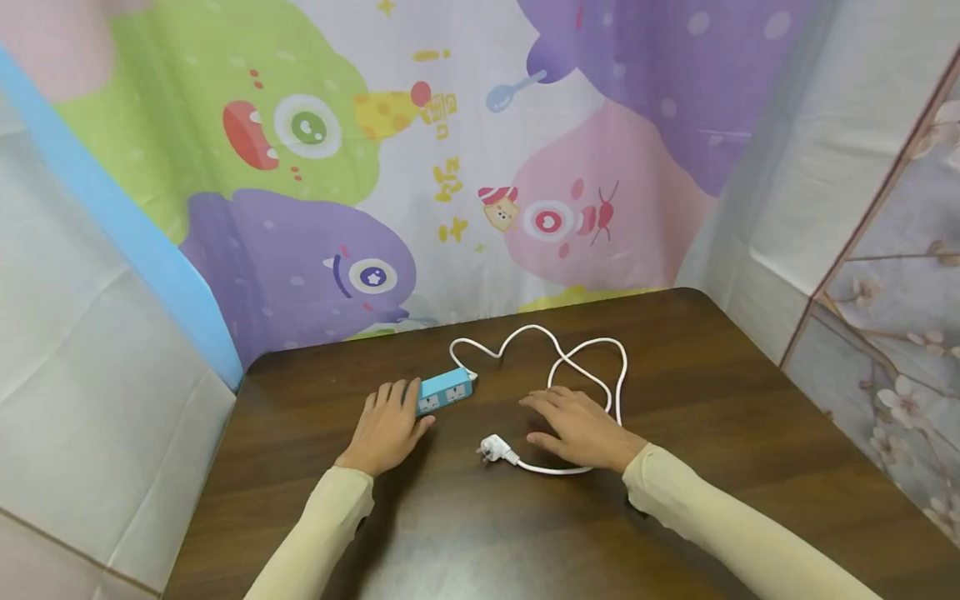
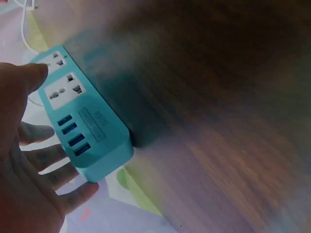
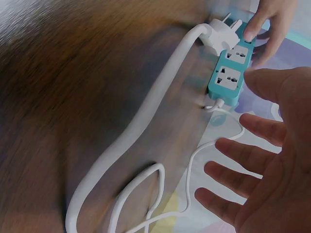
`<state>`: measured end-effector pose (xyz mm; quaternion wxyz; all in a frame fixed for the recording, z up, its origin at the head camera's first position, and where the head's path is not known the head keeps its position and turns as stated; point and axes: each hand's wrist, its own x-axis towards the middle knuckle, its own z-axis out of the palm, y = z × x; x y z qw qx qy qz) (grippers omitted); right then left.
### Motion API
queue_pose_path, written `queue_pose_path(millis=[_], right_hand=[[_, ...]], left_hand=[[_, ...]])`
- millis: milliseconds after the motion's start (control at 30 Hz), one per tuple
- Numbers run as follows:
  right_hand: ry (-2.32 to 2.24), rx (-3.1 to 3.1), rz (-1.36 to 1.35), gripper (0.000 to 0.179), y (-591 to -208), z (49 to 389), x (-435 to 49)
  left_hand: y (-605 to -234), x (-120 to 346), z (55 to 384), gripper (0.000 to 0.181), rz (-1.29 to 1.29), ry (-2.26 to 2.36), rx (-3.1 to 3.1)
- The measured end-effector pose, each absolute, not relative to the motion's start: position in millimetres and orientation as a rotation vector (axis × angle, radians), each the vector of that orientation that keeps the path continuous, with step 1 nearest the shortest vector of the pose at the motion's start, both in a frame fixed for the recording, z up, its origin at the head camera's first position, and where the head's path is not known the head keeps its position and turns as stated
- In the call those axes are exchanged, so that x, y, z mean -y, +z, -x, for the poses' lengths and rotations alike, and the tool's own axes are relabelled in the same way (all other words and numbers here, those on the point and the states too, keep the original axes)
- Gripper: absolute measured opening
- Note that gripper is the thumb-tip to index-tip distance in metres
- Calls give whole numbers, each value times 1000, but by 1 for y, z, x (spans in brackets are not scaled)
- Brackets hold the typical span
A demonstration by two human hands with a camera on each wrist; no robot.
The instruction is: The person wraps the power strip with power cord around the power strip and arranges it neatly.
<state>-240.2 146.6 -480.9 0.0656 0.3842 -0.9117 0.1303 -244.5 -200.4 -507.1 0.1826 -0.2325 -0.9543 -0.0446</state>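
A blue power strip point(image 1: 446, 384) with white sockets lies on the brown table point(image 1: 465, 533). At its left end is my left hand point(image 1: 386, 427), fingers extended; in the left wrist view they spread along the strip's far side, with the thumb near a socket. That view also shows several USB ports point(image 2: 74, 135). My right hand point(image 1: 581, 427) is held over part of the white cord point(image 1: 553, 472), its fingers spread and holding nothing. Left of this hand lies the white plug point(image 1: 495, 448), prongs pointing left. In the right wrist view, the plug point(image 3: 221, 38) overlaps the strip.
The cord loops point(image 1: 532, 327) across the back and right of the table. Behind the table's rear edge hangs a curtain point(image 1: 465, 275) with cartoon monsters. Pale wall coverings stand on the left point(image 1: 112, 350) and right point(image 1: 885, 333).
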Motion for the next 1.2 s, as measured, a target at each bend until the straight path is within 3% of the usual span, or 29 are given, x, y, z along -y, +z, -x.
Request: queue_pose_path(millis=[200, 433, 867, 1200], right_hand=[[380, 2724, -1154, 43, -483, 241, -140], [369, 2710, -1155, 37, -485, 237, -139], [383, 2754, -1161, 33, -487, 231, -146], [386, 2757, -1150, 32, -488, 230, -148]], left_hand=[[-510, 202, 263, 46, 630, -185, 2736], [-507, 201, 273, 35, 601, -221, 2836], [-510, 198, 275, 35, 440, -338, 2991], [-514, 199, 264, 32, 492, -277, 2914]])
